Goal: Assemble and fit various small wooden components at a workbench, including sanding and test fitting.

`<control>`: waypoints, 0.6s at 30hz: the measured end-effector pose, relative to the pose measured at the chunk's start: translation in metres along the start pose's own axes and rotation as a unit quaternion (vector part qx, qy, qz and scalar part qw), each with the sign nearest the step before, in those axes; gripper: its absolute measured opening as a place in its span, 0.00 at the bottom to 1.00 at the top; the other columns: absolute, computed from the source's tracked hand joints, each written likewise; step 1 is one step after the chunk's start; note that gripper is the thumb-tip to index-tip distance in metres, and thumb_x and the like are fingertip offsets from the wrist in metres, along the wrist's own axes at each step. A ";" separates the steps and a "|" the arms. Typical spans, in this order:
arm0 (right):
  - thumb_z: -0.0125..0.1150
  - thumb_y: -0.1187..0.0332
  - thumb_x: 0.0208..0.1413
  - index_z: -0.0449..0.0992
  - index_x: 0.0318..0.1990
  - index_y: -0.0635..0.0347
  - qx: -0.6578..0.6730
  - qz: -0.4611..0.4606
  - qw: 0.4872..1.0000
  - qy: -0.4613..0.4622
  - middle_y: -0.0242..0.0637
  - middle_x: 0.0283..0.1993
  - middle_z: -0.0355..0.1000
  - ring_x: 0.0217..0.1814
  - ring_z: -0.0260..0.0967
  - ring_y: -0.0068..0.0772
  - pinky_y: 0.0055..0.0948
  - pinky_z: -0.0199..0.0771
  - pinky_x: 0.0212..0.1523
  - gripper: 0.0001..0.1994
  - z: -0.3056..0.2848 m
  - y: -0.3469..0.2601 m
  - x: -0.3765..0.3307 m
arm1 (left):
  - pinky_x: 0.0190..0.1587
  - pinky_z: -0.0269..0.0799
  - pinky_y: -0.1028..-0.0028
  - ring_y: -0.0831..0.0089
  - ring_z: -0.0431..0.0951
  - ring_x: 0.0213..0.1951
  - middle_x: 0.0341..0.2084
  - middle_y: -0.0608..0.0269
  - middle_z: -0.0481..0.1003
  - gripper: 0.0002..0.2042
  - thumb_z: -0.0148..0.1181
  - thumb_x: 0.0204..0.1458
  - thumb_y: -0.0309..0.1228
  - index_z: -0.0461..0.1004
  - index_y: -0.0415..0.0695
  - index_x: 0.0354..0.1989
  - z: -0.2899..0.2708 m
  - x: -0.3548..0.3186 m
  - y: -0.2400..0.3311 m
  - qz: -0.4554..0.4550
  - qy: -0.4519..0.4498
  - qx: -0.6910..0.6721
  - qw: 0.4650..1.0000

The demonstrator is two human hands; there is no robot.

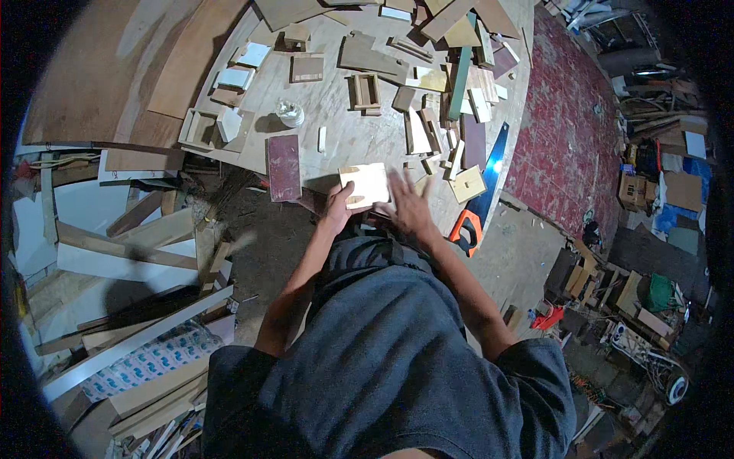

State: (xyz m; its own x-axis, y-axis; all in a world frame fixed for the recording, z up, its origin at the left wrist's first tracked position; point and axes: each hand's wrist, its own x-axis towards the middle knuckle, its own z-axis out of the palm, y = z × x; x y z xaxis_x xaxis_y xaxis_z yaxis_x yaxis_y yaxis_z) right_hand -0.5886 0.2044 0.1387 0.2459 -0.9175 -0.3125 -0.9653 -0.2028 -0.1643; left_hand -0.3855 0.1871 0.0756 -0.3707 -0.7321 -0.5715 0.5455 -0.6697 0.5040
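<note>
- Panel [365, 186], pale wood, roughly square, sits at the near side of the workbench [317, 103], right in front of the person's waist. Face is washed out by glare. Can't tell whether it bears on the bench or is held clear. Clock below is centred on it, 12 = top of view.
- Left hand [336, 206] at 8 o'clock: grasping the panel by its left edge, thumb over the face.
- Right hand [411, 206] at 4 o'clock: fingers spread, not clenched, motion-blurred, just beside the panel's right edge. Contact: can't tell.
- Dark red rectangular board [284, 168] between 9 and 10, flat, near the left hand.
- Handsaw [483, 193] at 3, blue blade pointing up-view, orange-and-black handle toward the person.
- Square yellowish block [468, 183] also at 3, between right hand and saw, dark mark in its face.
- Short pale stick [322, 139] between 10 and 11; clear jar [290, 115] farther out on about the same bearing.
- Small rectangular wooden frame [376, 92] at 12, well apart from both hands.
- Long green strip [459, 84] between 1 and 2, among wood offcuts.
- Open wooden box [200, 128] at 10, by the bench's left edge.
</note>
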 end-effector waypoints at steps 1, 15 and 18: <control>0.38 0.35 0.62 0.45 0.73 0.63 -0.006 0.068 0.994 -0.083 0.43 0.78 0.38 0.80 0.33 0.45 0.77 0.18 0.67 0.44 -0.002 0.008 0.004 | 0.50 0.79 0.55 0.61 0.77 0.51 0.50 0.55 0.75 0.20 0.52 0.63 0.39 0.66 0.41 0.60 0.002 -0.004 0.001 0.005 -0.004 -0.016 1.000; 0.36 0.34 0.62 0.56 0.70 0.52 0.057 0.016 0.998 -0.018 0.42 0.75 0.49 0.77 0.44 0.49 0.76 0.32 0.67 0.38 0.041 0.032 0.007 | 0.47 0.80 0.59 0.61 0.78 0.49 0.51 0.55 0.73 0.19 0.51 0.64 0.37 0.63 0.41 0.60 -0.007 -0.007 -0.014 0.037 0.088 0.082 0.992; 0.45 0.45 0.63 0.77 0.54 0.48 0.224 0.014 0.974 -0.039 0.45 0.63 0.68 0.63 0.67 0.49 0.72 0.46 0.64 0.23 0.035 0.038 0.016 | 0.46 0.81 0.58 0.62 0.79 0.48 0.50 0.56 0.73 0.20 0.53 0.62 0.35 0.63 0.41 0.60 -0.024 -0.003 -0.013 0.031 0.119 0.113 0.986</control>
State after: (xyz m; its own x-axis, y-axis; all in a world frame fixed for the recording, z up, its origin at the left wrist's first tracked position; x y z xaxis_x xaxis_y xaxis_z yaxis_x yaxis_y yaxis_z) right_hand -0.6181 0.1944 0.0944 0.2424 -0.8884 -0.3899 -0.8416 0.0074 -0.5400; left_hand -0.3736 0.2011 0.0558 -0.1406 -0.7406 -0.6570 0.3706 -0.6548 0.6587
